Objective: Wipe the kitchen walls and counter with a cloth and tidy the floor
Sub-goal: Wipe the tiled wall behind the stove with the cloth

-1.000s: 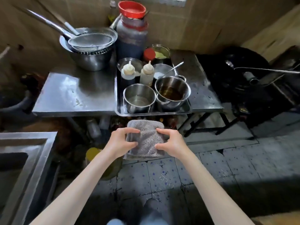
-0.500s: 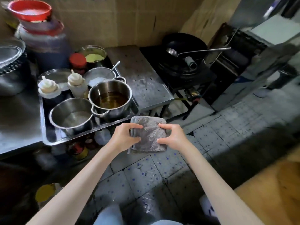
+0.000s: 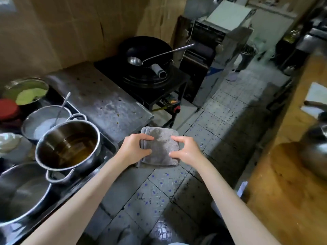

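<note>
Gripping a folded grey cloth (image 3: 160,147), left hand (image 3: 134,149) and right hand (image 3: 187,151) hover beside the steel counter (image 3: 99,98), pot of oil (image 3: 68,145) close left.

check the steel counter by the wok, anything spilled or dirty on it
Yes. The bare steel counter left of the black wok is blotchy with pale smears and scattered dark and yellowish crumbs. Both hands, left and right, hold the folded grey cloth just off its corner.

Brown wall (image 3: 62,29), speckled tile floor (image 3: 221,124), wooden worktop (image 3: 286,183) at right.
</note>
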The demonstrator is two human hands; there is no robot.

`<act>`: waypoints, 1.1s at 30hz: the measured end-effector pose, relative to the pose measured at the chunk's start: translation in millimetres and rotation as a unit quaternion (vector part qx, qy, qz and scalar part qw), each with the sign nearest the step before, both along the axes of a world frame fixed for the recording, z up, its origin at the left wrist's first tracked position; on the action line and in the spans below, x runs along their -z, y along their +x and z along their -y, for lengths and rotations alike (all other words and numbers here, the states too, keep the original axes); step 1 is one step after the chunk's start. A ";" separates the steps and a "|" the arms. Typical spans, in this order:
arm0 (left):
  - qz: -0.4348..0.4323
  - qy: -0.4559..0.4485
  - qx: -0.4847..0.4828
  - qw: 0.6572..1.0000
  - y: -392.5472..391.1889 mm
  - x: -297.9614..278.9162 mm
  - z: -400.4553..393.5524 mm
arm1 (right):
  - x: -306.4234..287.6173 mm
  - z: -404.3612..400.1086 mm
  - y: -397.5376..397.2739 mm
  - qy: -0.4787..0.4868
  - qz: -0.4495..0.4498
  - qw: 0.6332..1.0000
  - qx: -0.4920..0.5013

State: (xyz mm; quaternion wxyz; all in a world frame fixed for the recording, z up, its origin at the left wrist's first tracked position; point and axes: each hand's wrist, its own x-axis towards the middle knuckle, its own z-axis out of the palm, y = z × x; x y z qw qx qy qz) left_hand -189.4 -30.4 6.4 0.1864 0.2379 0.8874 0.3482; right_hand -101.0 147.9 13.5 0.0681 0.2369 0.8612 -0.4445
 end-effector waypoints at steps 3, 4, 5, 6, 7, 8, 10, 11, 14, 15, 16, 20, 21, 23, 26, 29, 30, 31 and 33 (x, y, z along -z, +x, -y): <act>-0.015 0.000 0.025 1.000 -21.0 1.0 -7.9 | -2.3 -3.5 -11.6 -0.002 -0.006 1.000 0.015; -0.018 0.002 0.029 0.999 -27.4 1.5 -10.7 | -2.5 -5.3 -15.9 -0.006 -0.007 1.000 0.018; -0.021 0.002 0.032 0.999 -33.2 1.5 -13.6 | -2.4 -7.6 -20.5 -0.007 -0.007 1.000 0.021; -0.023 0.001 0.035 0.999 -38.5 2.1 -16.5 | -2.5 -10.3 -25.1 -0.006 -0.007 1.000 0.024; -0.024 0.001 0.035 0.999 -43.3 1.9 -19.7 | -2.9 -13.7 -30.0 -0.002 -0.008 1.000 0.027; -0.023 0.003 0.035 0.999 -48.2 1.9 -23.3 | -3.5 -17.3 -35.2 0.003 -0.008 1.000 0.028; -0.023 0.003 0.034 0.999 -58.3 1.7 -31.1 | -4.7 -26.2 -46.8 0.012 -0.008 1.000 0.023; -0.024 0.001 0.033 0.999 -63.6 1.7 -35.2 | -5.5 -31.1 -53.4 0.017 -0.009 1.000 0.016; -0.019 -0.004 0.013 1.000 -79.9 4.0 -47.1 | -8.7 -45.2 -78.1 0.037 -0.010 0.999 -0.022; -0.019 -0.006 0.000 1.000 -85.0 4.9 -50.5 | -9.9 -49.9 -88.2 0.043 -0.011 0.998 -0.038; -0.018 -0.006 -0.016 1.000 -89.9 5.5 -53.7 | -11.0 -54.8 -98.8 0.047 -0.012 0.997 -0.055; -0.011 -0.007 -0.084 0.996 -106.4 -1.0 -68.1 | -16.6 -75.3 -140.3 0.042 -0.018 0.992 -0.116; -0.013 -0.007 -0.100 0.995 -111.4 -2.7 -71.1 | -18.0 -79.8 -149.8 0.041 -0.022 0.991 -0.129; -0.014 0.001 -0.133 0.991 -122.2 -3.2 -74.8 | -19.9 -87.3 -168.8 0.047 -0.029 0.987 -0.153; -0.016 0.009 -0.180 0.983 -135.5 1.0 -72.4 | -23.8 -89.7 -195.9 0.056 -0.038 0.979 -0.192; -0.008 0.016 -0.226 0.974 -146.5 2.5 -62.7 | -25.4 -79.6 -220.6 0.054 -0.038 0.973 -0.222; -0.008 0.018 -0.238 0.971 -151.1 2.5 -58.1 | -25.3 -74.3 -228.4 0.054 -0.034 0.971 -0.228; -0.011 0.017 -0.247 0.969 -155.8 2.5 -52.9 | -25.2 -68.8 -236.1 0.054 -0.031 0.971 -0.233; -0.018 0.010 -0.261 0.965 -166.0 1.1 -41.4 | -25.5 -56.7 -252.6 0.052 -0.030 0.968 -0.243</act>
